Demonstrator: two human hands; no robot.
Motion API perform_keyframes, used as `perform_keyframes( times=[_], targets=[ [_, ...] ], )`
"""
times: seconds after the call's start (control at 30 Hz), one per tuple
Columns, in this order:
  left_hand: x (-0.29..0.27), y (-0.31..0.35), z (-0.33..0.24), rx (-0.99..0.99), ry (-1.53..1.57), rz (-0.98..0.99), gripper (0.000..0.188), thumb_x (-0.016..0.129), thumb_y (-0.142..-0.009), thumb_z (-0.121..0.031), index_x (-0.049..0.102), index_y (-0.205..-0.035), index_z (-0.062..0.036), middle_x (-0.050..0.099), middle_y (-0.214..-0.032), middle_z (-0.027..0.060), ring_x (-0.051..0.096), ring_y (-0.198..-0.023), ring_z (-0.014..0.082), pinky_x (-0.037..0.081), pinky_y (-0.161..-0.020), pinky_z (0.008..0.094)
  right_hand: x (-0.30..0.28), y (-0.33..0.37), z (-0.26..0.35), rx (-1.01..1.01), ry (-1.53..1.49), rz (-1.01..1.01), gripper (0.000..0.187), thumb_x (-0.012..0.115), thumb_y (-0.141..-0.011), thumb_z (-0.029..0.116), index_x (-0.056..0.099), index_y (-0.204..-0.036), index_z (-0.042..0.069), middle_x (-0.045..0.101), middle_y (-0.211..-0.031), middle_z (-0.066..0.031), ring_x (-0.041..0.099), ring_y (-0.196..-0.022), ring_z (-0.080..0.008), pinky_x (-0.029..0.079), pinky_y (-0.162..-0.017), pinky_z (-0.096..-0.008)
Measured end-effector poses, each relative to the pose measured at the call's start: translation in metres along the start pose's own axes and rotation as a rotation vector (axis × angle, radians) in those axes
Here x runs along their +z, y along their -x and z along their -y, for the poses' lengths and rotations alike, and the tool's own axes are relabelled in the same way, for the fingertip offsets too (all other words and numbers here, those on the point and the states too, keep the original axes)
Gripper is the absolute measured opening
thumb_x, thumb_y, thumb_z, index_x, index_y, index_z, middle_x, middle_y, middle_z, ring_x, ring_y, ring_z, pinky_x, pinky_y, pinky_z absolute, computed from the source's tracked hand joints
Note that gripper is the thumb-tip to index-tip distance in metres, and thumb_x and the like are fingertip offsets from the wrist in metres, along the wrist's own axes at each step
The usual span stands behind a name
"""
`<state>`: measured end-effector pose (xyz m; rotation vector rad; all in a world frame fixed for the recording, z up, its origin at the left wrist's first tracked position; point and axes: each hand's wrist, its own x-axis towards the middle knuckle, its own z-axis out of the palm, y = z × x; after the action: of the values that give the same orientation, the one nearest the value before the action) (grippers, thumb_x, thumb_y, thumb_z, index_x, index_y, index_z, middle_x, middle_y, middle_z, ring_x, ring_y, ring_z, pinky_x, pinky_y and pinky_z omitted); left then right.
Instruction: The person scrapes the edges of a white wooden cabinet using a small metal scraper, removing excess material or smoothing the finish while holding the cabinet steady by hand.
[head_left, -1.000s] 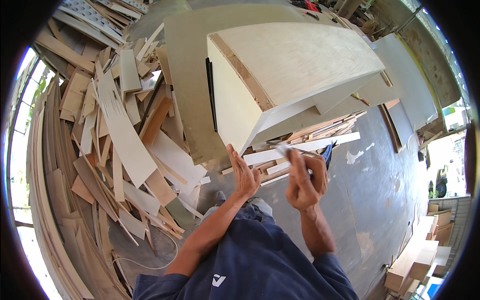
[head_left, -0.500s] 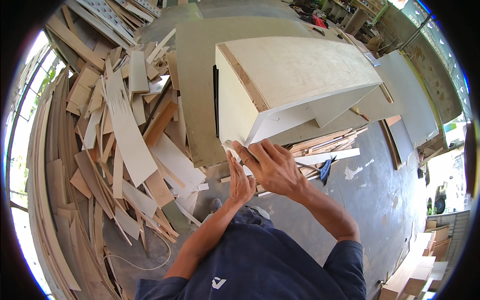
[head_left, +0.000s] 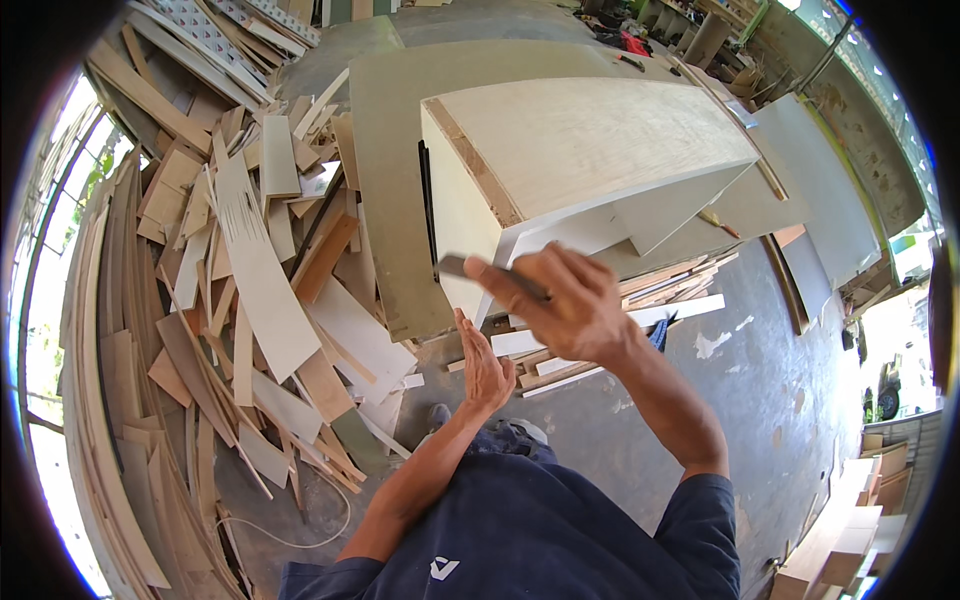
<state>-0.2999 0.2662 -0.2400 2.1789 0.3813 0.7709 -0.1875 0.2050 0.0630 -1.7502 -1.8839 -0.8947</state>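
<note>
A pale wooden cabinet box (head_left: 610, 140) lies in front of me, its open side toward me. My right hand (head_left: 572, 305), slightly blurred, is wrapped round a flat dark-grey bar-like tool (head_left: 455, 265). The tool's squared end juts out to the left, over the box's near left corner; the grip hides the rest of its shape. Lower down, my left hand (head_left: 484, 370) is held with its fingers stretched out and together, fingertips at the bottom of that corner. Whether they touch the panel I cannot tell. A black rail (head_left: 428, 210) runs along the box's left side.
The box rests on a large greenish board (head_left: 385, 270). Offcuts (head_left: 260, 270) are heaped at the left, and strips of wood (head_left: 670, 285) lie under the board's near edge. A brush-like tool (head_left: 718, 225) is right of the box. A thin cord (head_left: 300, 545) curls on the floor.
My right hand has lifted off the box's corner and moved slightly right, baring more of the tool. My left hand stays near the corner, a little lower.
</note>
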Motion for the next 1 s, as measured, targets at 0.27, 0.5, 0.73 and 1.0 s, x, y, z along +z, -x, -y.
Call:
perform_keyframes(
  times=[0.27, 0.5, 0.73, 1.0],
  targets=[
    [-0.005, -0.005, -0.008, 0.041, -0.011, -0.012, 0.114, 0.059, -0.077, 0.005, -0.020, -0.159, 0.0041, -0.007, -0.162, 0.0436, 0.003, -0.152, 0.0606, 0.016, -0.125, 0.0582, 0.023, 0.021, -0.010, -0.067, 0.016, 0.005, 0.066, 0.073, -0.074, 0.016, 0.067, -0.140, 0.013, 0.046, -0.085, 0.0035, 0.054, -0.073, -0.0105, 0.051, -0.056, -0.0258],
    [-0.010, -0.003, -0.004, 0.022, -0.036, 0.009, 0.115, 0.063, -0.079, -0.001, -0.022, -0.155, 0.0109, -0.009, -0.163, 0.0427, 0.002, -0.153, 0.0580, 0.011, -0.128, 0.0528, 0.004, -0.014, -0.017, -0.077, -0.026, -0.212, 0.059, 0.073, -0.068, 0.008, 0.075, -0.127, 0.006, 0.048, -0.073, 0.0017, 0.048, -0.057, -0.0111, 0.042, -0.047, -0.0292],
    [-0.010, 0.009, 0.005, 0.016, 0.042, 0.038, 0.112, 0.058, -0.075, 0.005, -0.016, -0.159, 0.0062, -0.006, -0.164, 0.0404, 0.004, -0.154, 0.0568, 0.019, -0.126, 0.0532, 0.053, 0.058, -0.005, -0.054, -0.015, 0.005, 0.063, 0.072, -0.074, 0.013, 0.069, -0.136, 0.008, 0.045, -0.083, 0.0016, 0.051, -0.068, -0.0114, 0.047, -0.054, -0.0248],
    [-0.088, 0.054, 0.046, -0.463, -0.062, 0.325, 0.102, 0.062, -0.079, 0.000, 0.003, -0.163, 0.0042, 0.006, -0.168, 0.0323, 0.025, -0.152, 0.0476, 0.036, -0.120, 0.0433, 0.164, 0.177, 0.035, 0.008, -0.094, 0.185, 0.076, 0.066, -0.075, 0.013, 0.056, -0.150, 0.007, 0.046, -0.087, -0.0010, 0.051, -0.076, -0.0167, 0.049, -0.059, -0.0287]
  ],
)
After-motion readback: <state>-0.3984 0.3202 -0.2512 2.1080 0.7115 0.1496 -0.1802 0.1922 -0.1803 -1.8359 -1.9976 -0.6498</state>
